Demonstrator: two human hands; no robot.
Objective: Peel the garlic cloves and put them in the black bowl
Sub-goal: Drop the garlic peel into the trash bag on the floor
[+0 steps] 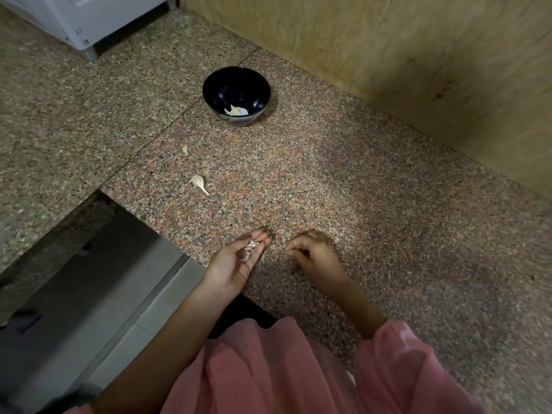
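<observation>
The black bowl point(236, 95) stands on the granite counter point(328, 180) toward the back, with pale peeled garlic point(236, 110) at its bottom. Two unpeeled cloves lie left of centre: a small clove point(185, 150) and a larger clove with a tail point(199, 183). My left hand point(236, 264) is palm up near the counter's front edge, with bits of garlic skin point(249, 249) resting on its fingers. My right hand point(313, 255) rests beside it on the counter, fingers curled and pinched together; whether they hold anything is too blurred to tell.
A wooden panel wall point(418, 55) runs along the back and right. A white appliance point(89, 19) stands at the back left. The counter ends at the left, with a lower grey floor point(74, 294) beyond. My pink sleeves point(403, 369) fill the bottom.
</observation>
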